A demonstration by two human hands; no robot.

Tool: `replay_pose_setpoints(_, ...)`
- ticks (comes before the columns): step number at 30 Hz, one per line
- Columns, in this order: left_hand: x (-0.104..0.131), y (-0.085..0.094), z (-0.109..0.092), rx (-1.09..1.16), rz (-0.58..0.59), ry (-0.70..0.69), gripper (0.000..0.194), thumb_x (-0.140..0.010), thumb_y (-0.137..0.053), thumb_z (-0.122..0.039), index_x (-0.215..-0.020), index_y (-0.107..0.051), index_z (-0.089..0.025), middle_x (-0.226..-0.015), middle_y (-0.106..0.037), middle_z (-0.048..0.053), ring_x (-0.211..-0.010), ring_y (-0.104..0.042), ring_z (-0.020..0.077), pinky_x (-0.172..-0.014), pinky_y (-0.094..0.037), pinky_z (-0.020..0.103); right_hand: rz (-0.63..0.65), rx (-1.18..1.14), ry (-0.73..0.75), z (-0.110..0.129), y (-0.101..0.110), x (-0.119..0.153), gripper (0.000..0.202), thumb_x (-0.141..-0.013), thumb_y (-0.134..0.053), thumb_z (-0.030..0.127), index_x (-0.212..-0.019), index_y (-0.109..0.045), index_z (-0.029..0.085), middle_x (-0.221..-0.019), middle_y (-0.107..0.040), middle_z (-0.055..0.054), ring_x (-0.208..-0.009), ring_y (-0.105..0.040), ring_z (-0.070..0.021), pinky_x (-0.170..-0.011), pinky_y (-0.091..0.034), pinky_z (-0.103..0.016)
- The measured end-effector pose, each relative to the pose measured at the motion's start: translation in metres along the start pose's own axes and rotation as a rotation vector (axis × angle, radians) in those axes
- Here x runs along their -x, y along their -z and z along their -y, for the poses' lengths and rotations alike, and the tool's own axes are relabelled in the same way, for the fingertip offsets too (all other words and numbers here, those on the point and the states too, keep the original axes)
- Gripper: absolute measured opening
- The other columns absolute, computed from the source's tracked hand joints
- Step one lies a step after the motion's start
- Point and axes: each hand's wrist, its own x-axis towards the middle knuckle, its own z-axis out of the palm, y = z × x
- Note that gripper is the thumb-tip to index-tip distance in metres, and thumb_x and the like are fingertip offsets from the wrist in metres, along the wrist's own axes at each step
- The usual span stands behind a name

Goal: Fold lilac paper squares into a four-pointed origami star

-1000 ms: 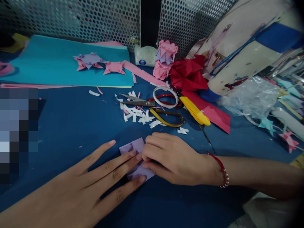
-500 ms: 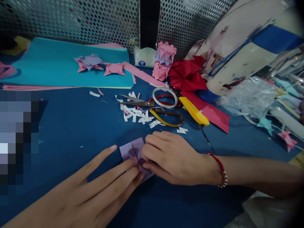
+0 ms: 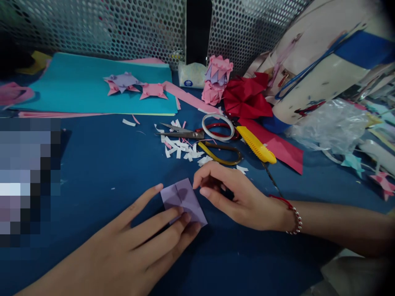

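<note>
A folded piece of purple paper (image 3: 189, 201) lies flat on the blue table (image 3: 101, 164), a seam running down from its far edge. My left hand (image 3: 138, 238) is spread, with several fingertips pressing on the paper's near part and one finger stretched out by its left corner. Just right of the paper, my right hand (image 3: 234, 197) is raised, its thumb and curled forefinger apart with nothing between them. A red bracelet with silver beads (image 3: 293, 216) circles the right wrist.
Beyond the hands lie scissors (image 3: 185, 133), a white tape roll (image 3: 217, 126), a yellow cutter (image 3: 256, 144) and paper scraps (image 3: 179, 150). Teal sheets (image 3: 83, 86) carry folded paper figures. A red paper flower (image 3: 247, 96), a bottle (image 3: 324, 78) and a plastic bag (image 3: 327, 127) stand right.
My right hand has lifted off the purple paper to the right, opening its thumb and forefinger. My left hand still presses on the paper. The whole view has shifted slightly.
</note>
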Motion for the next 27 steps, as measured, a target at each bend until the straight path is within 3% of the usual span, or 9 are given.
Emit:
replay_pose_setpoints(3,-0.005,0.001,-0.003,-0.007,0.022,0.004,0.112,-0.121,-0.070,-0.093,-0.202,-0.044,-0.020,-0.144,-0.095,0.006,-0.144,-0.082,0.0317,-0.169,-0.001,0.057,0.005,0.003,-0.001,0.000,-0.001,-0.001,0.005,-0.125,-0.067,0.020,-0.125,-0.068,0.025,-0.106,-0.075,0.002,-0.083,-0.066,-0.0141,-0.072,-0.050,-0.027)
replay_pose_setpoints(9,-0.009,0.003,-0.001,-0.004,0.007,-0.040,0.084,-0.131,-0.057,-0.081,-0.187,-0.066,-0.019,-0.170,-0.087,0.006,-0.169,-0.066,0.0257,-0.169,0.001,0.056,0.011,0.002,0.003,-0.001,-0.003,-0.003,0.008,-0.122,-0.066,0.016,-0.124,-0.069,0.024,-0.104,-0.076,0.003,-0.078,-0.065,-0.0129,-0.073,-0.052,-0.026)
replay_pose_setpoints(16,-0.011,0.008,0.004,-0.032,0.029,-0.050,0.093,-0.123,-0.063,-0.091,-0.187,-0.068,-0.023,-0.186,-0.076,0.004,-0.186,-0.054,0.0282,-0.169,0.003,0.055,0.061,0.109,0.110,-0.001,0.000,-0.004,0.015,-0.123,-0.061,0.011,-0.121,-0.071,0.022,-0.108,-0.080,0.000,-0.081,-0.066,-0.0143,-0.078,-0.052,-0.028)
replay_pose_setpoints(19,-0.011,0.009,0.001,-0.059,0.040,-0.059,0.094,-0.121,-0.070,-0.090,-0.185,-0.069,-0.022,-0.191,-0.072,0.003,-0.201,-0.029,0.0247,-0.169,0.005,0.054,0.096,0.194,0.166,-0.003,0.001,-0.003,0.018,-0.125,-0.060,0.009,-0.121,-0.073,0.021,-0.110,-0.081,-0.003,-0.091,-0.069,-0.0172,-0.085,-0.054,-0.029)
replay_pose_setpoints(21,-0.010,0.009,-0.003,-0.075,0.037,-0.069,0.084,-0.128,-0.062,-0.081,-0.185,-0.068,-0.020,-0.197,-0.065,0.003,-0.206,-0.009,0.0222,-0.169,0.005,0.053,0.123,0.266,0.188,-0.004,0.001,-0.002,0.020,-0.128,-0.059,0.011,-0.121,-0.074,0.021,-0.111,-0.080,-0.004,-0.096,-0.070,-0.0191,-0.089,-0.055,-0.030)
replay_pose_setpoints(22,-0.009,0.008,-0.005,-0.082,0.033,-0.073,0.079,-0.133,-0.056,-0.075,-0.186,-0.067,-0.018,-0.200,-0.061,0.004,-0.206,-0.005,0.0220,-0.169,0.002,0.053,0.138,0.299,0.196,-0.005,0.001,-0.002,0.021,-0.130,-0.058,0.014,-0.121,-0.075,0.021,-0.113,-0.079,-0.005,-0.098,-0.070,-0.0199,-0.090,-0.055,-0.031)
replay_pose_setpoints(27,0.017,0.005,-0.016,-0.107,-0.046,-0.048,0.061,-0.140,-0.039,-0.049,-0.178,-0.076,-0.018,-0.195,-0.068,0.006,-0.199,-0.038,0.0267,-0.169,-0.025,0.051,0.191,0.412,0.217,-0.008,0.000,0.000,0.035,-0.142,-0.047,0.033,-0.128,-0.077,0.023,-0.119,-0.077,-0.006,-0.101,-0.069,-0.0214,-0.092,-0.053,-0.034)
